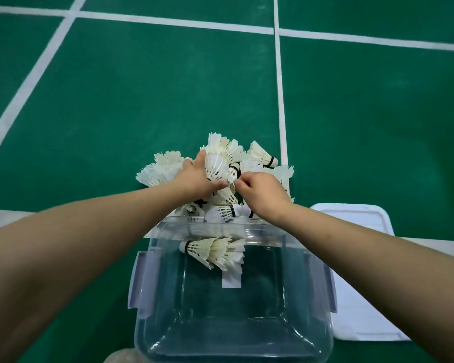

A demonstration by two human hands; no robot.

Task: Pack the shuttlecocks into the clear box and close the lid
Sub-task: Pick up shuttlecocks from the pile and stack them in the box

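Court floor: green sports flooring [168, 87] with white lines is stretching away under everything.
Shuttlecocks: a loose pile [260, 155] is lying on the floor just beyond the far wall of the box; one shuttlecock [215, 251], perhaps two nested, is already lying inside against that wall.
Left hand: the left hand [194, 179] is wrapping its fingers around the feather skirt of the top shuttlecock [216, 166].
Right hand: the right hand [260, 195] is curling its fingers in tight, seemingly pinching the feather edge of that same one.
Box: the clear box [294, 238] is sitting open and nearly empty, with its side clips [135, 281] hanging outward.
Lid: the lid [357, 258] is lying flat on the floor just to the right of the box.
Risk, feathers: squeezing the skirt or pulling it from both sides is likely to bend or snap feathers.
Risk, tangling: interlocked neighbours may be coming up with it and dropping short of the box.
Risk, box: forearms passing over the rim may be nudging the light box along the smooth floor.
Risk, closing: loose heaping may be leaving feathers above the rim, stopping the lid from seating.
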